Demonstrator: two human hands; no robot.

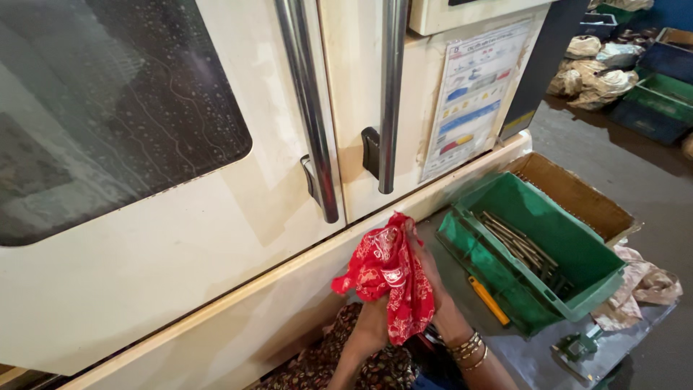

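red patterned cloth (386, 285) bunched between both hands at about 6 o'clock. left hand (372, 321) mostly hidden under the folds, clasped on the cloth from below; right hand (433, 278) pressed against its 3 o'clock side, fingers wrapped into it, bangles (469, 350) on the wrist. judging by the crumpled fabric, wiping of hands under way, not finished. cloth's long axis running roughly 12 to 6, loose end hanging toward 6. at 3 o'clock, yellow-handled tool (489, 301) beside green crate (534, 253) of metal rods (520, 245). beyond, at 11 o'clock, cream machine doors (216, 217) shut.
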